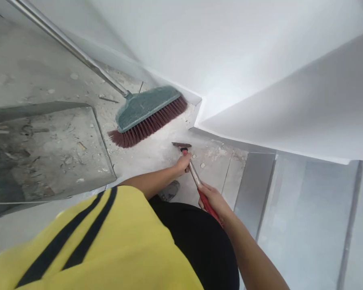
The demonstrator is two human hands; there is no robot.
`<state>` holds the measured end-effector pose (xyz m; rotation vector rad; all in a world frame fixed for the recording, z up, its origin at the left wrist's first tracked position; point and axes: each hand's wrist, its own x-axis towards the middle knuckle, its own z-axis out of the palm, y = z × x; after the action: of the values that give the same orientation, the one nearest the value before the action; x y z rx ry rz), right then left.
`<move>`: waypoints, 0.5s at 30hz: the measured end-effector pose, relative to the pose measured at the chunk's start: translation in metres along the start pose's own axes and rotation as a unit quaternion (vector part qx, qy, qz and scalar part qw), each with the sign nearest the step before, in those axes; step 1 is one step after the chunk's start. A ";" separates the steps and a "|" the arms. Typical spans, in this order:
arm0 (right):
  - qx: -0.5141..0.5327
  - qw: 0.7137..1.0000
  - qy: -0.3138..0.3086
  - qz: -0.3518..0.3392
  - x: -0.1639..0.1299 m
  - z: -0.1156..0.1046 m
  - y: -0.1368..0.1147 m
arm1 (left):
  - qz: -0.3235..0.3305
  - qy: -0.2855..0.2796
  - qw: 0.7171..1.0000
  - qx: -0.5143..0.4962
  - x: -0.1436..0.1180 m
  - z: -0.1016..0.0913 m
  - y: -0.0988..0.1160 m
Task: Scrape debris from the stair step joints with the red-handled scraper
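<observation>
A long-handled floor scraper (195, 174) with a red grip and a metal shaft slants across in front of me. My left hand (183, 163) is wrapped round it just behind the head. Farther back, my right hand (213, 197) grips the red handle. The dark blade (182, 145) is at the dusty tiled floor, close to the wall corner; whether it touches the floor I cannot tell. Just beyond the blade, a broom (151, 108) with a green head and dark red bristles leans against the wall, bristles down.
A large dustpan (101, 141) full of dust and rubble lies at the left. White walls meet at a projecting corner (199, 105) ahead. Plaster crumbs (220, 152) lie along the wall base. Grey steps (255, 189) are on the right. My shoe (170, 190) stands below my left hand.
</observation>
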<state>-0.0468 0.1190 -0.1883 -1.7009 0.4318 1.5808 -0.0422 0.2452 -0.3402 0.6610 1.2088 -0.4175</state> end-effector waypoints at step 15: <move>-0.050 0.998 0.036 0.009 -0.032 -0.029 0.044 | -0.076 -0.032 0.996 0.030 -0.019 0.013 -0.069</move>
<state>-0.0633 0.0619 -0.1727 -1.8387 0.4104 1.5811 -0.0815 0.1842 -0.3360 0.6043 1.1930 -0.6014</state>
